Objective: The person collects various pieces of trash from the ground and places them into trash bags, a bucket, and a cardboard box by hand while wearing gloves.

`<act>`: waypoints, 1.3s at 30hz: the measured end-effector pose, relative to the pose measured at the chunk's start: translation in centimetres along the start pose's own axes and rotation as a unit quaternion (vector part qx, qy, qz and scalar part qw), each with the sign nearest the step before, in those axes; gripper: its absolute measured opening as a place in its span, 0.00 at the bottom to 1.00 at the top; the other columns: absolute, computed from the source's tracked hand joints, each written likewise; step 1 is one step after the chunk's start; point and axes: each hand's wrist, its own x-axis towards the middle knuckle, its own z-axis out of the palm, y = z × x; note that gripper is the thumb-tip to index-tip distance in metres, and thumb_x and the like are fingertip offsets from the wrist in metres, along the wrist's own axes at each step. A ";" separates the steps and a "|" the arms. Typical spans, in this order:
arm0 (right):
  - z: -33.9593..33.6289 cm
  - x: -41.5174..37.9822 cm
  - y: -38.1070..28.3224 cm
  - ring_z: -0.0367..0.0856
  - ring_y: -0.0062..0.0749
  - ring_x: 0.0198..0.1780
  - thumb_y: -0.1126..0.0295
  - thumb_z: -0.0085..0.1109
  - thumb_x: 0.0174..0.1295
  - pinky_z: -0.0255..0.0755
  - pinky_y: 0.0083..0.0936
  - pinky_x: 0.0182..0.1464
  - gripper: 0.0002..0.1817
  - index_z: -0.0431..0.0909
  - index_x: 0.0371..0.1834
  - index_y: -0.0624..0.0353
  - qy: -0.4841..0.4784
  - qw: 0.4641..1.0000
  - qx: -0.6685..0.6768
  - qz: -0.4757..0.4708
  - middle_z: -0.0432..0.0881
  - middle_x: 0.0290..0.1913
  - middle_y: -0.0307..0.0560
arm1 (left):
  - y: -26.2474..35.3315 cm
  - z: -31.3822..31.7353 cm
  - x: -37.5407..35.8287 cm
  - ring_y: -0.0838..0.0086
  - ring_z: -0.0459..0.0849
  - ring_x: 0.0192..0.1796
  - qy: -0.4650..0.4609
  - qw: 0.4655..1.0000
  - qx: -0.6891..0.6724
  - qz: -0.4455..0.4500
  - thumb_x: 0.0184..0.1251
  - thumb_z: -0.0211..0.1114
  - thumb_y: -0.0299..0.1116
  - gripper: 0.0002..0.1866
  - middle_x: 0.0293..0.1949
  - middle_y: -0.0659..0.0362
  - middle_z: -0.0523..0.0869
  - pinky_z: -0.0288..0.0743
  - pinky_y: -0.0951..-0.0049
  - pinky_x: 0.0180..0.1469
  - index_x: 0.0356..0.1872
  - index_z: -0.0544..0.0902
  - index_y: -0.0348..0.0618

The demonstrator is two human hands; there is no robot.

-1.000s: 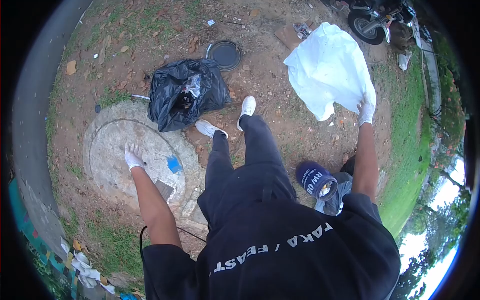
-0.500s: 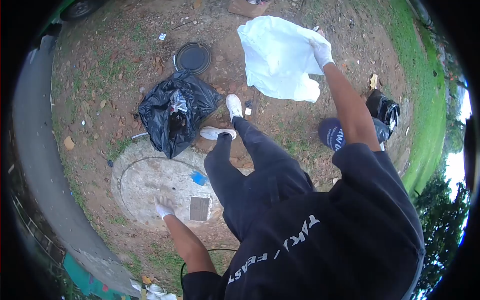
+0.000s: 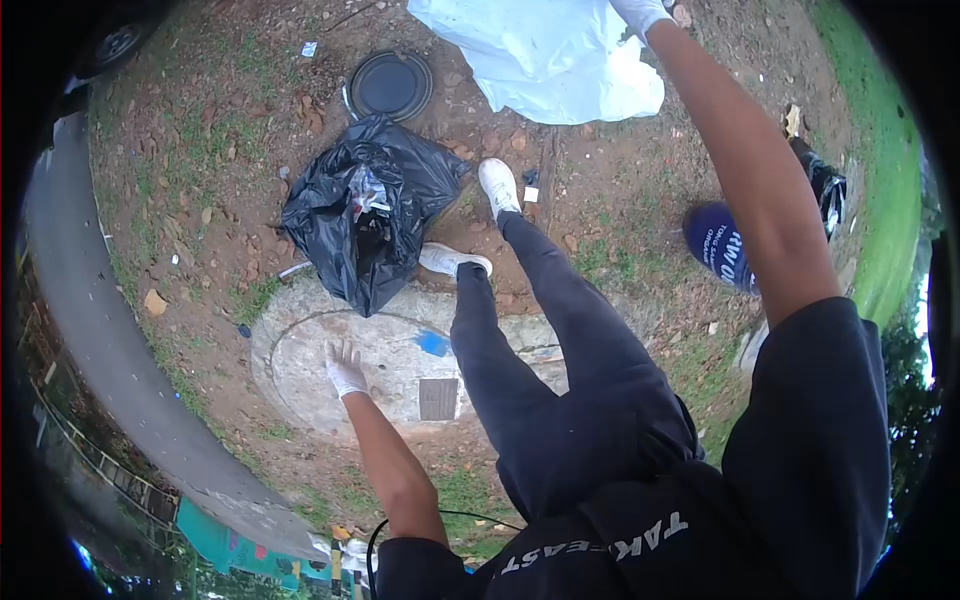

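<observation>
A large white plastic sack (image 3: 560, 70) hangs in the upper part of the view, its top edge cut off. My right hand (image 3: 640, 12), in a white glove, grips the sack's right side; some of its fingers are out of view. Over the round concrete slab (image 3: 310, 385), my gloved left hand (image 3: 344, 368) is held out with fingers spread and nothing in it. Between the hands, a black garbage bag (image 3: 325, 205) stands with its mouth open on the ground. Crumpled plastic litter (image 3: 368, 190) shows inside it.
A round black lid (image 3: 391, 85) lies behind the garbage bag. To the right are a dark blue bin (image 3: 722, 245) with white lettering and another black bag (image 3: 825, 185), partly behind my arm. A paved road (image 3: 80, 290) runs along the left.
My right hand has carried the white sack forward, toward the top edge of the view. The left hand remains spread over the slab. The camera view has shifted.
</observation>
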 end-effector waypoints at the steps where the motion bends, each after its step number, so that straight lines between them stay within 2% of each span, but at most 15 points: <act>1: 1.1 -1.5 0.7 0.82 0.35 0.52 0.53 0.59 0.68 0.73 0.30 0.57 0.23 0.83 0.53 0.63 -0.016 0.997 0.064 0.029 0.86 0.47 0.52 | -0.3 0.5 1.3 0.56 0.61 0.78 0.000 1.000 -0.008 0.004 0.76 0.50 0.55 0.36 0.79 0.51 0.58 0.52 0.50 0.76 0.79 0.55 0.54; 5: 5.9 -6.8 4.3 0.79 0.30 0.50 0.53 0.57 0.70 0.72 0.29 0.52 0.27 0.78 0.60 0.68 -0.031 0.966 0.226 0.125 0.84 0.51 0.47 | -2.3 2.2 6.7 0.56 0.66 0.75 0.039 0.999 0.027 0.002 0.73 0.55 0.54 0.35 0.75 0.49 0.65 0.56 0.51 0.74 0.76 0.62 0.52; 7: 8.5 -8.7 6.2 0.76 0.33 0.60 0.52 0.57 0.71 0.70 0.31 0.60 0.31 0.72 0.68 0.65 -0.017 0.954 0.232 0.189 0.78 0.62 0.48 | -3.5 2.8 9.3 0.56 0.67 0.74 0.068 0.995 0.074 -0.003 0.71 0.60 0.51 0.35 0.73 0.48 0.68 0.57 0.50 0.73 0.75 0.64 0.50; 10: 11.9 -9.9 10.2 0.73 0.35 0.64 0.52 0.57 0.72 0.67 0.36 0.65 0.32 0.67 0.73 0.59 -0.014 0.943 0.250 0.219 0.74 0.66 0.48 | -6.1 2.8 13.1 0.57 0.68 0.73 0.118 0.987 0.109 0.008 0.66 0.69 0.45 0.40 0.72 0.45 0.69 0.59 0.57 0.72 0.74 0.63 0.35; 12: 13.4 -10.2 12.2 0.69 0.42 0.68 0.48 0.54 0.72 0.62 0.47 0.68 0.34 0.63 0.76 0.54 0.044 0.929 0.291 0.224 0.70 0.70 0.49 | -8.2 3.0 15.5 0.59 0.68 0.72 0.138 0.979 0.147 0.022 0.59 0.76 0.42 0.48 0.70 0.41 0.69 0.60 0.65 0.72 0.72 0.59 0.24; 15: 14.2 -10.2 13.6 0.71 0.40 0.67 0.44 0.53 0.71 0.62 0.45 0.68 0.38 0.61 0.76 0.56 0.091 0.907 0.317 0.263 0.72 0.68 0.47 | -10.5 4.1 17.0 0.59 0.68 0.72 0.184 0.955 0.226 0.046 0.57 0.78 0.44 0.51 0.70 0.38 0.69 0.61 0.64 0.72 0.73 0.58 0.25; 17: 13.9 -11.8 13.1 0.63 0.46 0.74 0.39 0.51 0.69 0.52 0.47 0.75 0.42 0.58 0.77 0.56 0.118 0.890 0.326 0.295 0.69 0.72 0.52 | -12.8 3.2 18.9 0.56 0.69 0.72 0.208 0.941 0.263 0.045 0.54 0.79 0.48 0.55 0.69 0.35 0.69 0.61 0.65 0.72 0.73 0.57 0.23; 19: 13.2 -13.1 17.6 0.68 0.45 0.70 0.39 0.54 0.67 0.57 0.49 0.69 0.42 0.59 0.76 0.55 0.107 0.890 0.301 0.326 0.67 0.71 0.51 | -14.6 2.1 20.6 0.55 0.69 0.72 0.241 0.921 0.302 0.050 0.51 0.81 0.51 0.58 0.70 0.35 0.68 0.60 0.66 0.73 0.72 0.57 0.21; 21: 13.3 -16.4 16.1 0.73 0.41 0.65 0.45 0.61 0.67 0.61 0.43 0.68 0.40 0.62 0.74 0.60 0.032 0.937 0.216 0.274 0.73 0.65 0.51 | -15.7 2.2 20.9 0.54 0.68 0.72 0.240 0.934 0.258 0.056 0.48 0.81 0.52 0.60 0.70 0.34 0.67 0.60 0.66 0.73 0.72 0.57 0.20; 25: 19.8 -22.4 15.1 0.76 0.36 0.61 0.56 0.67 0.66 0.66 0.30 0.66 0.38 0.62 0.71 0.68 -0.029 0.951 0.201 0.234 0.75 0.62 0.51 | -16.0 2.9 19.7 0.57 0.66 0.74 0.220 0.954 0.204 0.029 0.49 0.80 0.55 0.63 0.72 0.39 0.65 0.60 0.65 0.73 0.76 0.51 0.25; 30: 36.9 -26.0 4.7 0.68 0.44 0.70 0.48 0.77 0.53 0.60 0.35 0.72 0.60 0.47 0.79 0.66 -0.232 0.932 0.131 0.247 0.67 0.70 0.62 | -19.7 -0.3 24.0 0.55 0.66 0.73 0.289 0.922 0.246 -0.072 0.47 0.79 0.59 0.64 0.73 0.41 0.65 0.60 0.60 0.73 0.76 0.53 0.29; 33: 49.2 -26.8 0.5 0.62 0.44 0.75 0.49 0.81 0.47 0.59 0.32 0.73 0.70 0.35 0.81 0.67 -0.318 0.928 0.126 0.147 0.60 0.75 0.66 | -20.1 0.1 25.8 0.55 0.68 0.71 0.292 0.940 0.152 -0.084 0.46 0.79 0.60 0.63 0.72 0.44 0.67 0.62 0.54 0.71 0.75 0.56 0.32; 35: 54.6 -26.6 -3.9 0.58 0.44 0.77 0.49 0.83 0.44 0.56 0.31 0.75 0.72 0.37 0.80 0.68 -0.337 0.940 0.033 0.041 0.56 0.77 0.66 | -20.9 -0.3 28.5 0.55 0.69 0.69 0.267 0.955 0.115 -0.062 0.46 0.80 0.58 0.60 0.71 0.47 0.69 0.65 0.49 0.67 0.74 0.58 0.33; 37: 60.8 -26.7 -6.2 0.53 0.48 0.80 0.43 0.82 0.42 0.53 0.33 0.78 0.73 0.39 0.80 0.69 -0.365 0.929 0.046 -0.041 0.52 0.79 0.66 | -20.9 0.5 30.2 0.59 0.77 0.61 0.242 0.969 0.034 0.030 0.52 0.79 0.52 0.49 0.64 0.48 0.76 0.70 0.58 0.62 0.70 0.66 0.33; 39: 62.9 -28.0 -9.7 0.65 0.52 0.75 0.41 0.78 0.45 0.61 0.35 0.74 0.68 0.45 0.80 0.66 -0.367 0.927 -0.020 -0.076 0.64 0.73 0.69 | -18.9 2.7 29.8 0.66 0.83 0.51 0.294 0.954 0.027 0.056 0.62 0.72 0.41 0.31 0.55 0.51 0.84 0.75 0.68 0.56 0.62 0.76 0.34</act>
